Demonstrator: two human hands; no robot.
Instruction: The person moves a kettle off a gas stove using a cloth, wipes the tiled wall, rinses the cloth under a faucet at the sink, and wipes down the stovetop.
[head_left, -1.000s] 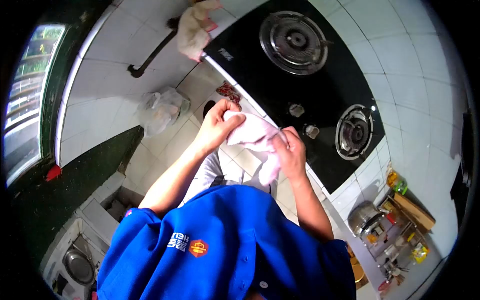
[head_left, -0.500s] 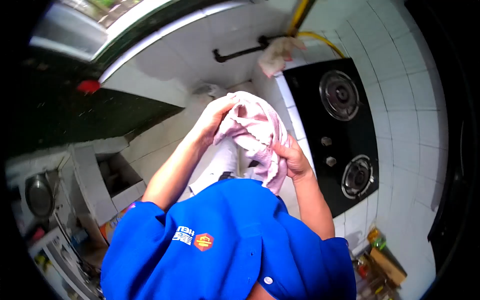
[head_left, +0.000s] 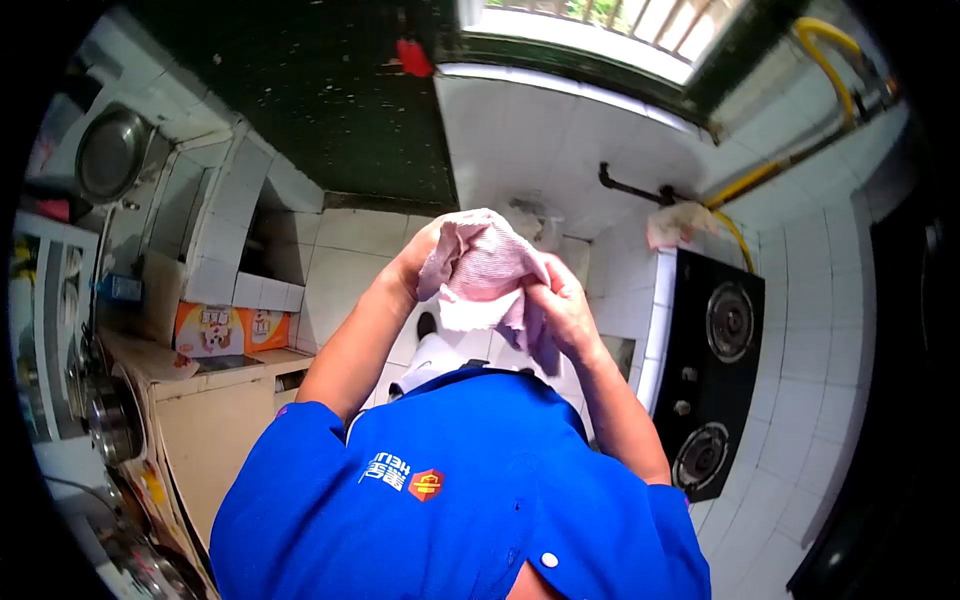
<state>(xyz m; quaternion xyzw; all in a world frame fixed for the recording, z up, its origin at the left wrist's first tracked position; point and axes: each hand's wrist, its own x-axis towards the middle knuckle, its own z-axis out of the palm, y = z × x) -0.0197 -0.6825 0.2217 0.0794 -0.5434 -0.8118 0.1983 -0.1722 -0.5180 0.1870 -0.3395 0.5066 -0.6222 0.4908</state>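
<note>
A pink ribbed cloth [head_left: 492, 268] hangs bunched between my two hands, in front of my blue shirt. My left hand [head_left: 425, 255] grips its left edge, with the fingers partly hidden behind the fabric. On the other side, my right hand [head_left: 565, 308] pinches the cloth between thumb and fingers. A loose end droops below my right hand.
A black gas stove [head_left: 700, 375] stands at the right, with a pale rag [head_left: 682, 225] by its far end. Yellow hose [head_left: 835, 75] runs along the upper-right wall. At the left are a cabinet [head_left: 215, 430], an orange box [head_left: 265, 328] and a metal basin [head_left: 112, 153].
The view has swung left, so the stove sits farther right and the cabinet and orange box show. The cloth, bunched small earlier, is opened wider between my hands.
</note>
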